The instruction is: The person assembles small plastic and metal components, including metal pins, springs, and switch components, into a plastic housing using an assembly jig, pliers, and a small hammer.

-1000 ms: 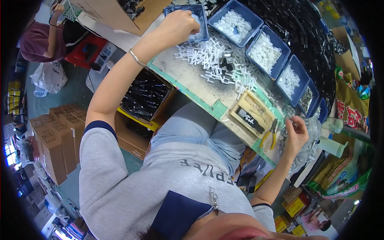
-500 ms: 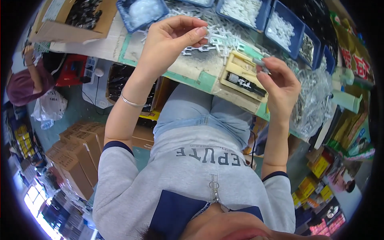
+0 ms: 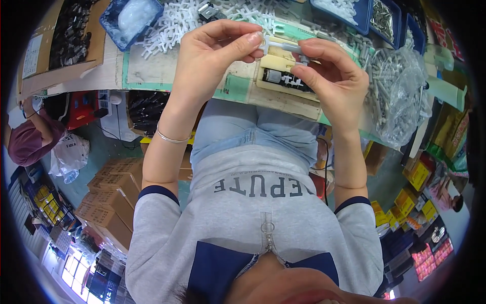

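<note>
My left hand (image 3: 215,61) is closed, its thumb and fingertips pinching a small white plastic piece (image 3: 266,44). Between thumb and fingers, my right hand (image 3: 334,71) grips a grey plastic rod (image 3: 286,46). The rod's left end meets the white piece, both raised above the bench; whether one sits inside the other I cannot tell. Just below lies a cream-coloured fixture (image 3: 286,94) at the bench edge. In it rests a black part with grey and white pieces (image 3: 283,77), partly covered by my right fingers.
Loose white forked plastic parts (image 3: 172,25) are heaped behind my left hand. A blue bin (image 3: 109,28) holds a clear bag. Blue bins (image 3: 363,15) stand back right, near a clear bag of grey parts (image 3: 400,96). An open carton (image 3: 96,45) of black parts sits left.
My hands have come together, the right moving left with the grey rod until it meets the white piece. The view has shifted, so the bench items sit differently.
</note>
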The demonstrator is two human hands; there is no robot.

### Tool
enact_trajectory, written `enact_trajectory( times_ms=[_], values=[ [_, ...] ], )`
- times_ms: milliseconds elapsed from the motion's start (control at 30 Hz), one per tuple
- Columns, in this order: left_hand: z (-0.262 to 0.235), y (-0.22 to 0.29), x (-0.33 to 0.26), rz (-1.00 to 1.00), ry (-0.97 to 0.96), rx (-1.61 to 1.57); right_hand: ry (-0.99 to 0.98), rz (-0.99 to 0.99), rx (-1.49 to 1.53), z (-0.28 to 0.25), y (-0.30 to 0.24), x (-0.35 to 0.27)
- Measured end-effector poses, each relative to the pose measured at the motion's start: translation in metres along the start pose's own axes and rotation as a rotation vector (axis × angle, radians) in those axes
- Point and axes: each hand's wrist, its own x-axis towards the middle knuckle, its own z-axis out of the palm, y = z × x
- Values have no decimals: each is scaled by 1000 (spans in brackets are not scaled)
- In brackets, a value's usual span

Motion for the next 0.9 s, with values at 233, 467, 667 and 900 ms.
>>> enact_trajectory(
  times_ms=[233, 467, 667, 900],
  values=[
    [7, -6, -15, -7, -1, -26, -23, 84, 47, 1, -1, -5],
    [15, -18, -32, 66, -188, 455, -85, 33, -247, -19, -7, -34],
    [37, -47, -38, 580, -88, 898, 110, -40, -722, -54, -6, -64],
    [42, -75, -31, 877, -53, 1182, -47, -151, -804, -70, 18, -66]
  ],
)
